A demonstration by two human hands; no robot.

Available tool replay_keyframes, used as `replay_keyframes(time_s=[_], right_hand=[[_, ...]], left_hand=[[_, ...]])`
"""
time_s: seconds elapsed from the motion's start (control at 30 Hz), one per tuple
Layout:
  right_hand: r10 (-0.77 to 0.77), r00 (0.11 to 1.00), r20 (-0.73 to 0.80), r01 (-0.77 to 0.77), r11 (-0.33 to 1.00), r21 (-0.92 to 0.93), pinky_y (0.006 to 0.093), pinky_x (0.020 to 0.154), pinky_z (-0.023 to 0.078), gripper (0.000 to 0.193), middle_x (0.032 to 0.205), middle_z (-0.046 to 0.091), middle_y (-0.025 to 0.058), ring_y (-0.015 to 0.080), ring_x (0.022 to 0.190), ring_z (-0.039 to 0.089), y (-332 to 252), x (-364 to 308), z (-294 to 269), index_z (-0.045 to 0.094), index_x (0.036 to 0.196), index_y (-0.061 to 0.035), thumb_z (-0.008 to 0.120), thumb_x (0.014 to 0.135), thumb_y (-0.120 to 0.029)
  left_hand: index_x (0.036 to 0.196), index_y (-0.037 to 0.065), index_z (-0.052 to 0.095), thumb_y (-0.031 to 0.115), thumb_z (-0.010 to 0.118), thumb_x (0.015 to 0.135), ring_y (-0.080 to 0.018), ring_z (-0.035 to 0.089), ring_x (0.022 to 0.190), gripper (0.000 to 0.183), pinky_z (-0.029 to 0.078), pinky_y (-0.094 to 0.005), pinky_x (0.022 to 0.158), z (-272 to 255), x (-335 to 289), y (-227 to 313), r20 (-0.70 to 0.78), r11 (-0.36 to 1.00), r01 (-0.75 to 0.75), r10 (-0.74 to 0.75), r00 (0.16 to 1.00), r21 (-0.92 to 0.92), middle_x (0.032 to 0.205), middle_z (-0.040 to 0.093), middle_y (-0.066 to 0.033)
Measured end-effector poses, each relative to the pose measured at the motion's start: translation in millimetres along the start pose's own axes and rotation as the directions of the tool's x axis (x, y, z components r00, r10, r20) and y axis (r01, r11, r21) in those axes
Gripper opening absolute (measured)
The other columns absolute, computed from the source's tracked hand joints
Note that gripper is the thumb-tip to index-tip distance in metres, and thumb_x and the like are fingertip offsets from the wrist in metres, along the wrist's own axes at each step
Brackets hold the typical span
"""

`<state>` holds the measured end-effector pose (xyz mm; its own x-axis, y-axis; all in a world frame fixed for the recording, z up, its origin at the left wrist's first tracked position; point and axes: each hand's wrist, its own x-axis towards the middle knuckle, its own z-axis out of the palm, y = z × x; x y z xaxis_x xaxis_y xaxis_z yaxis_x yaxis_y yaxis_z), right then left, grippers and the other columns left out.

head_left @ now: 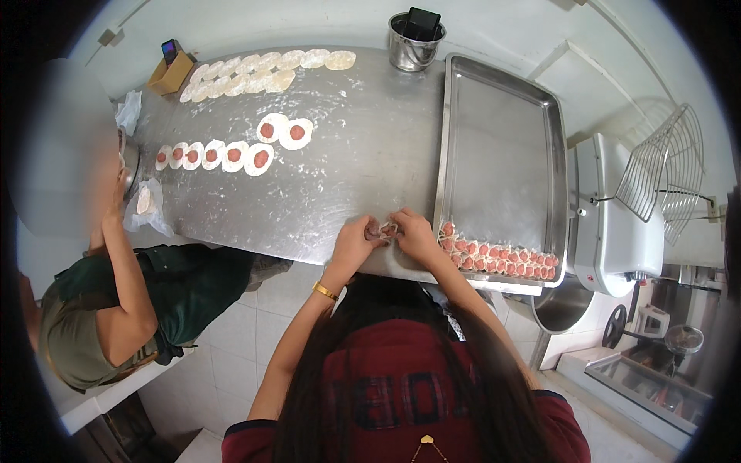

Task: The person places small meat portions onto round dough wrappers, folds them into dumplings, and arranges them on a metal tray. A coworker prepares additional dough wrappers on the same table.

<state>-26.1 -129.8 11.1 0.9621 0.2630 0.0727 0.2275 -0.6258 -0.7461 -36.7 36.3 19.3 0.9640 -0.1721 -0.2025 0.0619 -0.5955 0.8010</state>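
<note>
At the near edge of the steel table point(370, 177), my left hand point(357, 241) and my right hand point(413, 233) pinch a small dumpling point(387, 231) between their fingertips, its pale wrapper gathered around the filling. Beside my right hand lies a large metal tray point(502, 139), whose near end holds rows of open-topped dumplings point(502, 258) with pink meat showing. Left of centre on the table, several round wrappers point(235, 155) each carry a lump of meat, and two more filled wrappers point(296, 133) lie just behind them.
Overlapping plain wrappers point(255, 73) lie in two rows at the back. A steel bucket point(415, 48) and a cardboard box point(170, 75) with a phone stand along the wall. Another person point(123, 309) is at the left end, near a plastic bag point(150, 207). A white machine point(617, 216) stands right.
</note>
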Motion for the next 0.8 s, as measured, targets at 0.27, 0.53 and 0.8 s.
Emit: replay_keyframes(time_s=[0.27,0.53,0.8], right_hand=[[-0.044,0.999,0.014,0.043,0.996,0.080,0.0436,0.075,0.048,0.021,0.089,0.059,0.0162,0.0379,0.086,0.059,-3,3,3,0.063,0.091,-0.0017,0.056,0.072,0.003],[-0.001,0.991,0.132,-0.008,0.998,0.066,0.0444,0.077,0.048,0.024,0.094,0.060,0.0164,0.0388,0.089,0.058,-5,2,0,0.062,0.092,-0.0010,0.054,0.070,0.005],[0.010,0.999,0.032,-0.010,1.000,-0.006,0.0450,0.079,0.047,0.022,0.095,0.060,0.0161,0.0381,0.092,0.057,-10,-4,1,0.062,0.088,-0.0014,0.052,0.070,0.006]], left_hand=[[0.099,-0.002,0.060,0.006,0.075,0.072,-0.0252,0.069,0.079,0.032,0.054,-0.0328,0.069,6,3,-6,-0.024,0.992,-0.023,0.020,1.000,-0.126,0.085,0.068,-0.0161],[0.094,-0.002,0.059,0.006,0.073,0.075,-0.0263,0.069,0.077,0.025,0.054,-0.0332,0.069,11,2,-3,-0.064,0.995,-0.036,0.030,0.997,-0.089,0.082,0.068,-0.0161],[0.091,-0.002,0.059,0.005,0.071,0.075,-0.0279,0.068,0.076,0.021,0.053,-0.0340,0.068,10,1,-6,-0.047,0.996,-0.036,0.032,0.998,-0.084,0.082,0.068,-0.0167]])
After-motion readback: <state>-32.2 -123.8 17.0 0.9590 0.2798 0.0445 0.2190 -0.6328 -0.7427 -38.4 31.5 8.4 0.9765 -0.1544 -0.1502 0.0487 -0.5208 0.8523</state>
